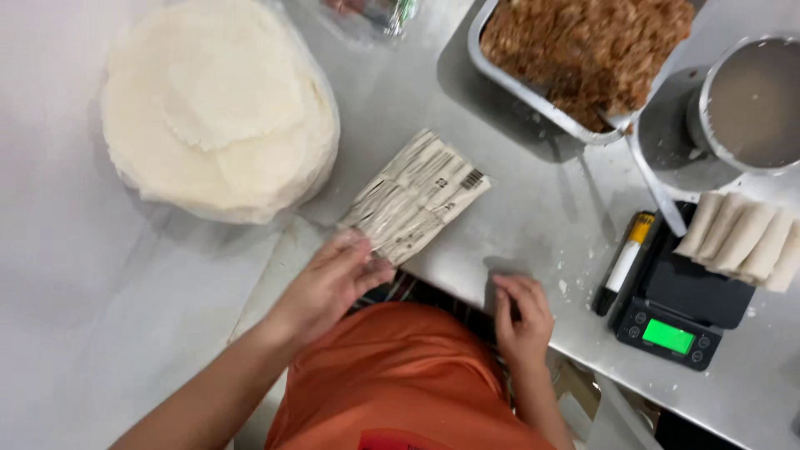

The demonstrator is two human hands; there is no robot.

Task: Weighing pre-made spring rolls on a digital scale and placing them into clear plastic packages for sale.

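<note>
My left hand (329,283) grips the near end of a flat clear packet of white rolled sticks (414,197) that lies on the steel table (533,208). My right hand (522,317) rests with curled fingers on the table's front edge and holds nothing that I can see. A tall stack of round white wrappers (218,104) sits in a plastic bag to the left, beyond my left hand.
A metal tray of brown minced filling (587,46) stands at the back. A metal pot of greyish liquid (754,100) is at the right. Several finished white rolls (742,237) lie on a black digital scale (675,317), with a black and yellow lighter-like stick (625,258) beside it.
</note>
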